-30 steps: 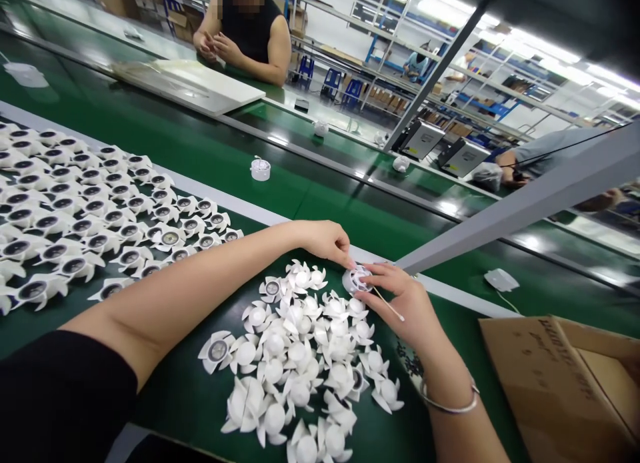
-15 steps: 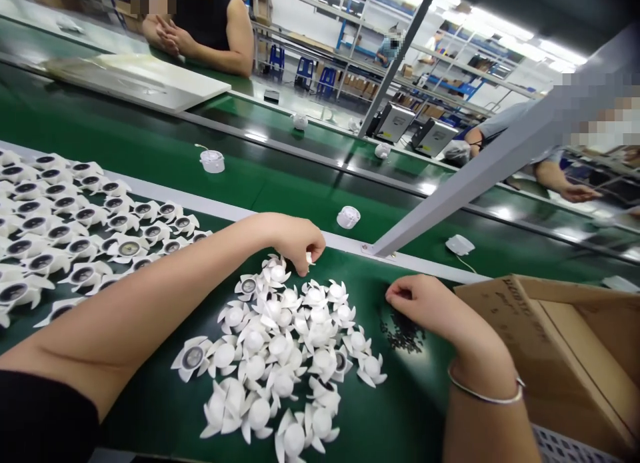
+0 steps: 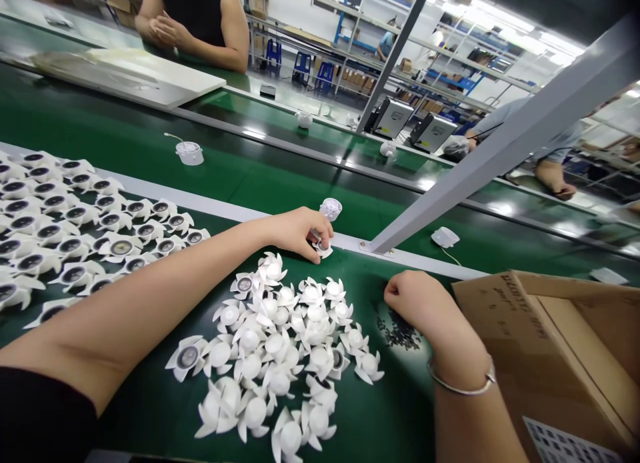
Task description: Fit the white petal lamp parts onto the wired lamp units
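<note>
My left hand [image 3: 309, 232] has its fingers closed on a small white fan impeller [image 3: 324, 251] near the metal rail, beyond a loose heap of white fan impellers [image 3: 275, 346]. Most in the heap lie with rounded hubs up; a few show dark hollow centres. My right hand [image 3: 413, 295] is closed, fingertips pinched together, just above a scatter of tiny black parts [image 3: 400, 333]. Whatever those fingertips hold is hidden. On the left, many more impellers [image 3: 70, 213] stand in rows with their dark ring centres facing up.
A green conveyor belt behind the rail [image 3: 220, 205] carries white round housings [image 3: 189, 153], some with a wire. A slanted metal post [image 3: 440, 190] rises from the rail. An open cardboard box [image 3: 540, 356] stands at right. Other people are across the line.
My left hand has turned and shifted slightly right, and the impeller under its fingers shows more. My right hand stays over the black parts. The housings on the belt have moved left.
</note>
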Demonstrator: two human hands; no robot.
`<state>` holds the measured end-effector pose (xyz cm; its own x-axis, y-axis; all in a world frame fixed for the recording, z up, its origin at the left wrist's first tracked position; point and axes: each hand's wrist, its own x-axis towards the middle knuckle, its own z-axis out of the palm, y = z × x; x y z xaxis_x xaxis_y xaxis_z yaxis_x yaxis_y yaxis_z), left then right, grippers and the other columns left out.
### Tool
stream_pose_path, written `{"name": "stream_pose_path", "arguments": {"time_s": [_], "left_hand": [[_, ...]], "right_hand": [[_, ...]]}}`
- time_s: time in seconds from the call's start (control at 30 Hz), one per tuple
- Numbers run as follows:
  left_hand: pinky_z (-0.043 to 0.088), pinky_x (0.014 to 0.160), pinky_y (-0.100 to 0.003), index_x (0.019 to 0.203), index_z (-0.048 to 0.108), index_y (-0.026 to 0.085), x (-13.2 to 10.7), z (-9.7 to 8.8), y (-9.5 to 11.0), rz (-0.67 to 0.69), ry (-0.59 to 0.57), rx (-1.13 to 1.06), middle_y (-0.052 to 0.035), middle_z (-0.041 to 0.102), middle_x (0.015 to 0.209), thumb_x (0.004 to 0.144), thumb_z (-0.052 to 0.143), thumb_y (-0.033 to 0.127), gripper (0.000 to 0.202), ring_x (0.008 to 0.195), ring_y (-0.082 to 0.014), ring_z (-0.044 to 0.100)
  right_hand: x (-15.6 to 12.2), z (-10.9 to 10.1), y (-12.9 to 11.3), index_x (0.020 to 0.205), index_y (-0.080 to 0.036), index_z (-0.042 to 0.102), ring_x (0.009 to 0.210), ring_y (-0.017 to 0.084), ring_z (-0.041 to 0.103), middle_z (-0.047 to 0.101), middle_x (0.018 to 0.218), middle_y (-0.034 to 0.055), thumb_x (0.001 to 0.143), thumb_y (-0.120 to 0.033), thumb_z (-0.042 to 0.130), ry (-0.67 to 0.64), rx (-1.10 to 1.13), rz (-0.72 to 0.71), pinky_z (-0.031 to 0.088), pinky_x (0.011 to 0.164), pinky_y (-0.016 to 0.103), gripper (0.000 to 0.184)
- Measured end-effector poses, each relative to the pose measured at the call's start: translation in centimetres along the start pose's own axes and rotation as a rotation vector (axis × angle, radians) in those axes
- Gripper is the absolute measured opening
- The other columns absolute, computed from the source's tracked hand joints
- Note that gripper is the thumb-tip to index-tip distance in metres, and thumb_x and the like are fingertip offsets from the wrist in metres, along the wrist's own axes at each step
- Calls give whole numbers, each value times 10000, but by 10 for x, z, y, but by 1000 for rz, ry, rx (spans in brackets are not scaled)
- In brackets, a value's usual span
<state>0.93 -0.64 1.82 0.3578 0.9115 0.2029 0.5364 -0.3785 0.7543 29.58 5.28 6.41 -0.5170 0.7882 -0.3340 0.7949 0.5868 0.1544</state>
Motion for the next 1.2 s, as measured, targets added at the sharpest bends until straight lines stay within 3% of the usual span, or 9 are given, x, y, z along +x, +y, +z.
{"name": "stream_pose_path", "arguments": {"time_s": [0.2,0.3,0.47,0.57,0.67,0.77,0.83,0.93,1.2], "left_hand": [[543,877,-278,943,768,222,-1,2,4,-24,-72,-92,-61,675,1184,676,823,256,274,1032,-183,660],[531,835,-274,1020,752,214,-1,2,3,9,-1,-13,-75,663,1197,680,821,275,352,1021,-184,642],[490,795,-267,1078,742,222,-2,1,0,-38,14,89,-55,704,1103,703,807,342,399,922,-169,629],[473,753,-249,1014,759,225,-2,2,4,-74,-42,37,-31,733,1017,723,791,347,318,880,-158,629],[462,735,-232,1030,733,206,-2,5,7,-77,-87,-14,-19,738,974,704,806,329,356,859,-146,634],[441,732,-225,1164,694,231,-1,8,8,-63,-106,5,-6,738,986,706,806,395,498,869,-146,647],[420,723,-223,1143,721,266,0,10,8,-31,-108,80,4,738,991,728,783,445,456,874,-146,646],[394,697,-217,1015,776,291,2,11,6,-1,-108,152,17,740,958,743,767,459,320,862,-142,636],[371,655,-222,969,788,289,3,13,6,9,-101,172,34,729,901,745,757,480,296,804,-129,616]], "right_hand": [[-4,1,-23,741,-142,708,760,259,664,702,850,145,801,-89,511,31,-120,78,334,543,308,213],[-3,4,-28,773,-127,701,783,275,670,695,879,170,785,-82,522,49,-139,95,326,534,307,185],[-1,6,-22,730,-163,652,744,247,642,682,838,130,792,-146,521,79,-106,90,318,518,307,146],[1,5,-21,672,-200,592,657,195,582,654,740,58,800,-195,515,143,70,-19,327,520,304,149],[5,7,-31,702,-214,595,639,159,551,624,686,1,777,-206,542,252,435,-248,380,575,289,93],[12,14,-46,754,-213,628,667,152,560,626,711,-9,773,-202,548,293,655,-369,417,623,278,83],[18,19,-55,776,-204,635,687,157,566,631,737,1,789,-212,551,328,688,-389,426,642,282,85],[25,23,-61,799,-194,633,731,170,569,632,775,17,826,-228,555,412,641,-419,428,671,294,90],[27,18,-74,767,-177,650,777,209,568,618,777,47,875,-203,585,522,237,-412,381,679,319,129]]}}
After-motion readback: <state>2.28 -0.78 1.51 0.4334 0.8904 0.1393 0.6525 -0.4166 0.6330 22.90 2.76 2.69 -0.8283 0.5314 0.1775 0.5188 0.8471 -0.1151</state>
